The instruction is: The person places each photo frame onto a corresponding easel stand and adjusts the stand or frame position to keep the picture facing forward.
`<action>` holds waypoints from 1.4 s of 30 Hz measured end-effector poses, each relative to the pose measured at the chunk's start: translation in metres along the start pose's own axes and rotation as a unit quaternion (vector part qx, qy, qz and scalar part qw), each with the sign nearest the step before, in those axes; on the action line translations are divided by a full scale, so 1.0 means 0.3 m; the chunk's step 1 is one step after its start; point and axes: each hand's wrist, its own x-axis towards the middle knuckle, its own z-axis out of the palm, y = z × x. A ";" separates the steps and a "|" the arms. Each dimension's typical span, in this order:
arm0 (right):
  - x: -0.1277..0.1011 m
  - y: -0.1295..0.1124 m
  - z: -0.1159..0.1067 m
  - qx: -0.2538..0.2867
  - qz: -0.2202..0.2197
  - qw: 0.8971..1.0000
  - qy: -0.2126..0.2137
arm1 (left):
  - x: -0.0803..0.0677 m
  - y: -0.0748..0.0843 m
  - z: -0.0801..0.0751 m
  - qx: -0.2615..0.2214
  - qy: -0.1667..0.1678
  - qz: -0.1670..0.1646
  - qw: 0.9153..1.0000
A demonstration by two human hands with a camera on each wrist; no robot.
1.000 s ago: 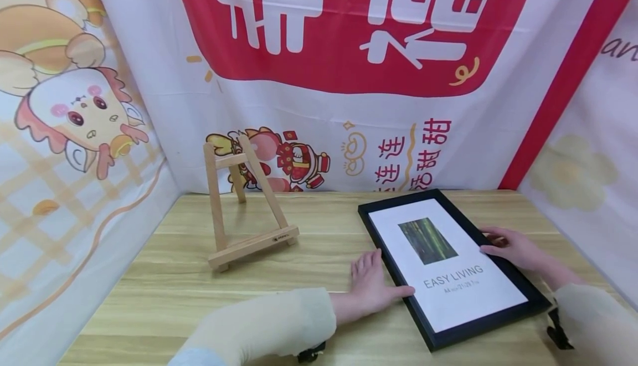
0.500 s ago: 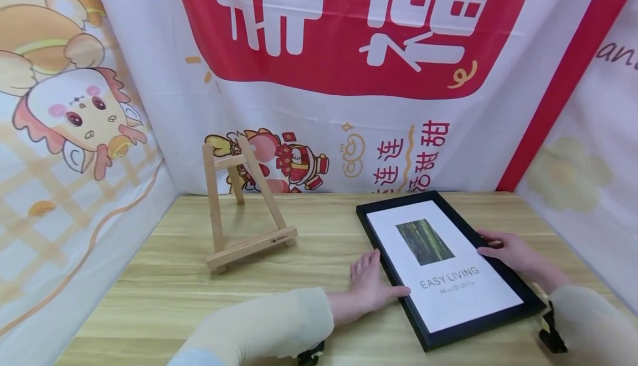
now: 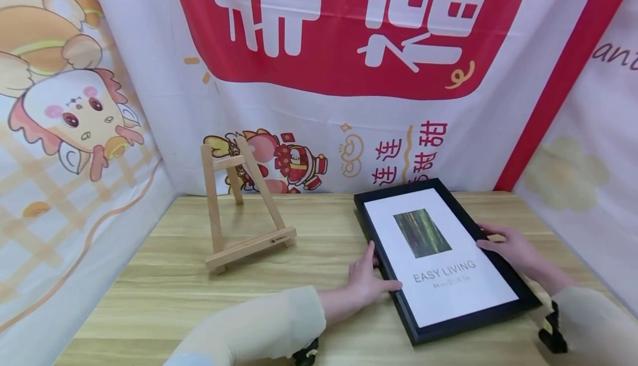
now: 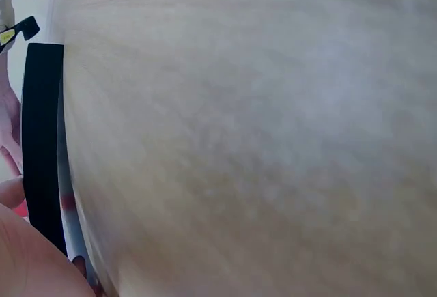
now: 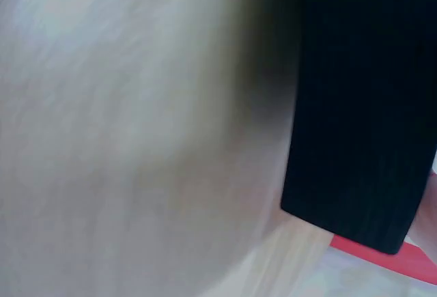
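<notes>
A black picture frame [image 3: 446,299] with a white insert reading "EASY LIVING" lies face up between both hands, slanted on the right half of the table. My left hand [image 3: 366,283] grips its left side, thumb over the border and fingers at the outer edge. On the opposite side my right hand [image 3: 513,252] holds the border, thumb on top and fingers curled below. In the left wrist view a thin gap shows under the frame's black side [image 4: 42,133]. The right wrist view shows the dark side wall [image 5: 362,106] above the table, with a shadow beside it.
A small wooden easel [image 3: 251,249] stands upright on the left half of the wood-grain table [image 3: 164,299]. Printed cloth hangings [image 3: 339,133] rise along the back and both sides. Black straps [image 3: 552,330] are on the wrists.
The picture frame has come up slightly off the table, its far end higher in the head view, and has shifted a little left. The left fingers have moved closer around its edge.
</notes>
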 end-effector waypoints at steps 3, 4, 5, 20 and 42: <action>-0.003 -0.031 -0.003 0.009 -0.013 1.000 0.013 | 0.000 -0.003 -0.016 -0.043 -0.008 0.005 0.999; -0.004 -0.042 -0.005 0.013 -0.015 1.000 0.015 | -0.001 -0.003 -0.023 -0.061 -0.012 0.008 0.998; -0.005 -0.055 -0.007 0.016 -0.016 1.000 0.017 | 0.000 -0.003 -0.030 -0.079 -0.016 0.012 0.997; -0.011 -0.225 0.009 0.057 0.004 0.995 0.087 | 0.011 0.041 -0.222 -0.156 -0.035 0.080 0.984; 0.052 -0.526 0.138 0.181 -0.048 0.974 0.130 | -0.056 0.027 -0.542 -0.162 0.012 0.155 0.975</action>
